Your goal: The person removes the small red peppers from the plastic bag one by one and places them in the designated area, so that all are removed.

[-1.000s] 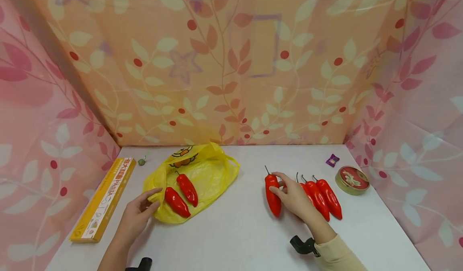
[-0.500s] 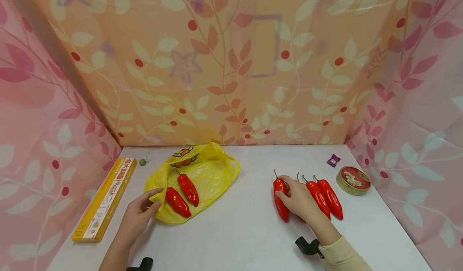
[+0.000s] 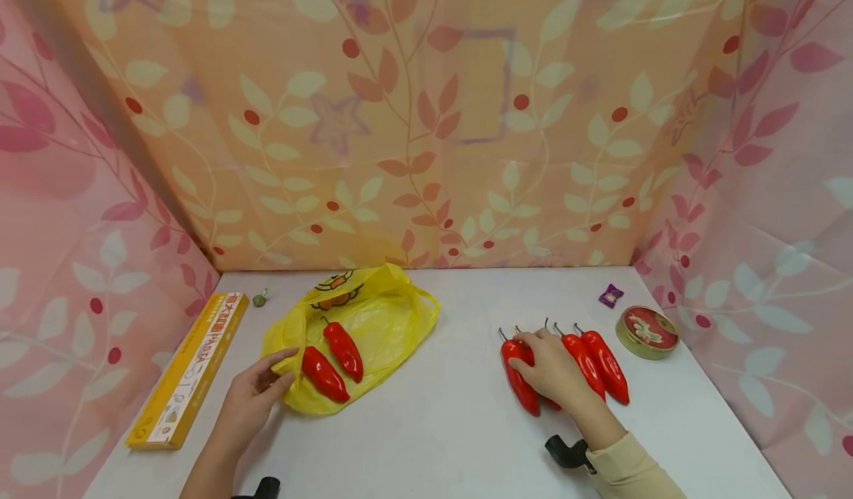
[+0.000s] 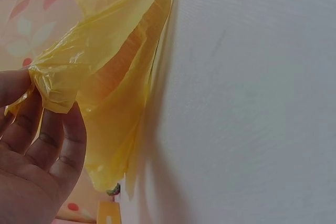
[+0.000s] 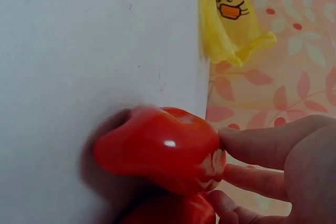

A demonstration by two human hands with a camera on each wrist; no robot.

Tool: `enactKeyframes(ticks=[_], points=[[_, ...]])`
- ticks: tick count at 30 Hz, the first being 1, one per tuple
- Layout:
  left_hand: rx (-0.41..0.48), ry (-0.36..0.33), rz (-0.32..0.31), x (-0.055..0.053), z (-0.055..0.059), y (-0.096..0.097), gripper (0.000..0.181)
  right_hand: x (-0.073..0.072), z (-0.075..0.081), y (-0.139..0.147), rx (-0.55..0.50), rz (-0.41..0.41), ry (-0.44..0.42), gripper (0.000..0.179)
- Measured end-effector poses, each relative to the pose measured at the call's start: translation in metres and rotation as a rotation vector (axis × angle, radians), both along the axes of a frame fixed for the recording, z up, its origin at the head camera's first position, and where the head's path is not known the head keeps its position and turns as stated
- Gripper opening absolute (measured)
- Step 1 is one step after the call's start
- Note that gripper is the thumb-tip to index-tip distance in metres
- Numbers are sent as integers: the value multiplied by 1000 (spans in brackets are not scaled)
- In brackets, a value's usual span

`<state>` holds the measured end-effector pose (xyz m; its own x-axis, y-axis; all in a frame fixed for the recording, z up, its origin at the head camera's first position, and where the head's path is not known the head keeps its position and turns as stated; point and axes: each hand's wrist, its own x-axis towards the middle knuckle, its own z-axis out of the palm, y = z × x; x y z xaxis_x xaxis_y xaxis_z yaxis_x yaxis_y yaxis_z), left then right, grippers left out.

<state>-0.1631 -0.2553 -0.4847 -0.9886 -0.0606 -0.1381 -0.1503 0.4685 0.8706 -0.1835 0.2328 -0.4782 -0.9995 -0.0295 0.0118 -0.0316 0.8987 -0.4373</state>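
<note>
My left hand [image 3: 248,399] pinches the near left edge of a yellow plastic bag [image 3: 393,340], holding its mouth raised; the left wrist view shows the film bunched between thumb and fingers. Inside the bag lie two glossy red chili peppers [image 3: 344,351]. At the right, my right hand [image 3: 556,369] pinches a red chili pepper [image 5: 163,148] near its stem end, the thumb on its left side. Right beside it is another chili pepper [image 5: 168,211], partly hidden by the hand. Two more chili peppers [image 3: 606,367] lie side by side to the right of that hand.
A long yellow pasta box [image 3: 189,373] lies at the left, with a small green item [image 3: 259,300] behind it. A round tin [image 3: 646,332] with a red lid and a purple wrapped candy [image 3: 610,295] sit at the right. Patterned cloth walls enclose the white table [image 3: 426,425].
My right hand has carried the held chili pepper to the right and nearer me, beside another one, whose stem now shows. The left hand keeps its hold on the bag.
</note>
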Motion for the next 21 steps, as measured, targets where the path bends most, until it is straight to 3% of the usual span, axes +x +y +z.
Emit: enactKeyframes(ticks=[5,10,21], points=[[0,3,-1,1,2,-1,46,0,1,0,-14,-3,13,51],[-3,0,-1,2,4,-2,46,-4,11,-8,-43,16,47,50],[10,-10,5,2,5,0,46,-16,30,-49,-124,118,98,48]])
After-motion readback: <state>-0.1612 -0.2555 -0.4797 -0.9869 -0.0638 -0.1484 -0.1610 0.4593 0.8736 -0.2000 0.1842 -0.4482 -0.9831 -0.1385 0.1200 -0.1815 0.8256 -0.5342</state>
